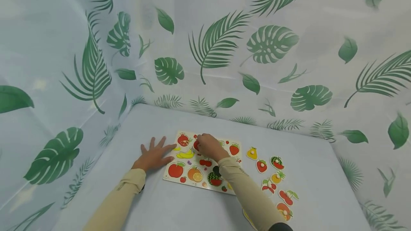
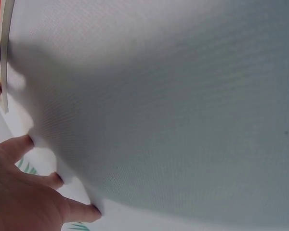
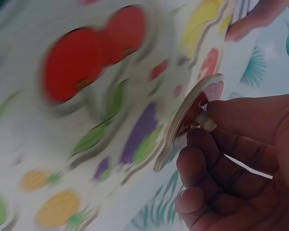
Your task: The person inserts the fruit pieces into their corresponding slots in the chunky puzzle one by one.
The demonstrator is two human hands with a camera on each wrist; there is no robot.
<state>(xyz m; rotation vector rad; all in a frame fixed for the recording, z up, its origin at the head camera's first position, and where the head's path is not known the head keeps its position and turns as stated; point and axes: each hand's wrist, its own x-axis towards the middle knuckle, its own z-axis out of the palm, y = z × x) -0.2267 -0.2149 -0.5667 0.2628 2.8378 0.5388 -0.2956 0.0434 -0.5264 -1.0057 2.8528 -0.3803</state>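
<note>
A white wooden fruit puzzle board lies on the table, printed with an apple, orange, bananas, cherries, watermelon and strawberry. My left hand rests with fingers spread at its left side. The thumb and index finger touch the board's edge, while the other fingers press on the tabletop. Over the upper middle of the board, my right hand pinches a red fruit puzzle piece by its small knob. In the right wrist view that piece is tilted on edge; its exact fruit is unclear. My right forearm hides the board's lower right.
Right of the board lie several loose knobbed pieces: a yellow pear, a strawberry, a watermelon, a pineapple, cherries and an orange. A yellow piece is partly under my right forearm. Leaf-printed curtains stand behind the table.
</note>
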